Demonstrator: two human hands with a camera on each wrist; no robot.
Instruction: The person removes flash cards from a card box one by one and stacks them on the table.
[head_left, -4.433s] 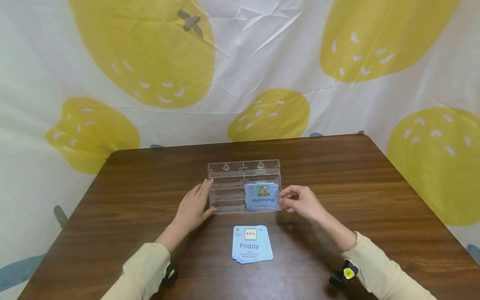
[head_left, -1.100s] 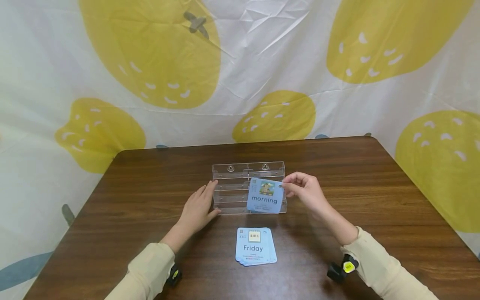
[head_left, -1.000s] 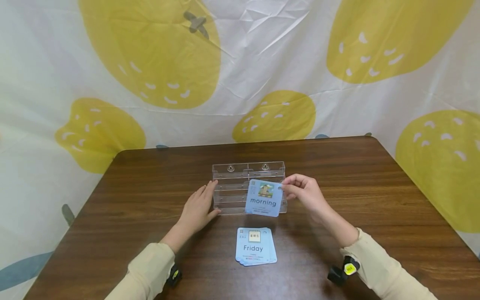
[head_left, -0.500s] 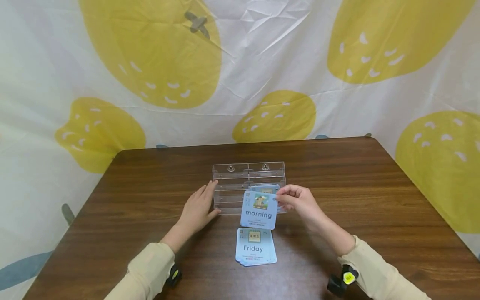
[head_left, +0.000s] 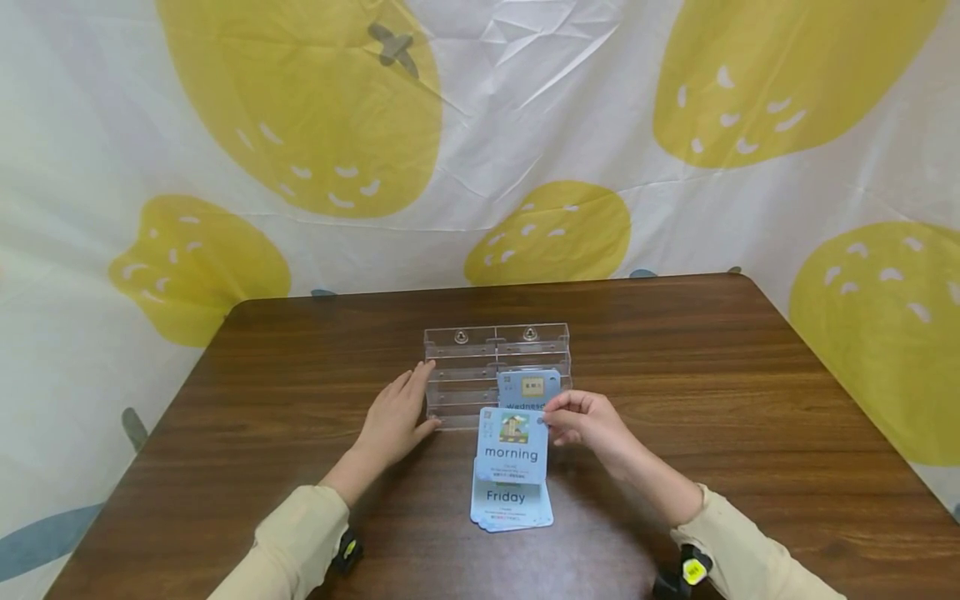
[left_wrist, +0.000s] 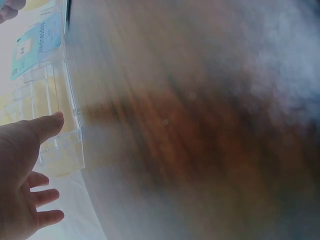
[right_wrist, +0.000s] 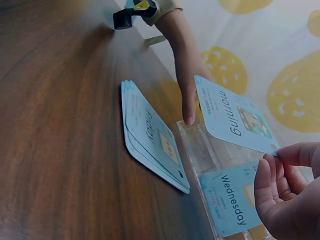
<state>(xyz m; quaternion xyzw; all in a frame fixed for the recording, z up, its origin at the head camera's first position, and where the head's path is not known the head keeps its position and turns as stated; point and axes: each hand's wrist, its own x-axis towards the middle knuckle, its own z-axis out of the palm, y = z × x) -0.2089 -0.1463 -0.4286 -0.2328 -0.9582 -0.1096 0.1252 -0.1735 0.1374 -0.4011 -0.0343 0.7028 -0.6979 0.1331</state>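
Note:
My right hand (head_left: 592, 427) pinches a light blue "morning" flashcard (head_left: 513, 446) by its upper right corner. In the head view the card overlaps the pile of flashcards (head_left: 510, 507) with "Friday" on top; the right wrist view shows it raised above the table, apart from that pile. Behind it, a "Wednesday" flashcard (right_wrist: 227, 200) stands in the lower right pocket of a clear plastic card rack (head_left: 461, 367). My left hand (head_left: 397, 414) rests on the rack's left side, fingers extended, its thumb (left_wrist: 47, 125) at the lower front edge.
The rack stands on a dark brown wooden table (head_left: 315, 350), with the card pile in front of it. A white curtain (head_left: 360, 250) printed with yellow fruit hangs behind the table. Each wrist wears a small black camera (head_left: 348, 552).
My right hand has drawn the "morning" card out of the rack and brought it forward and down, over the "Friday" pile. The "Wednesday" card behind it is uncovered. My left hand stays at the rack.

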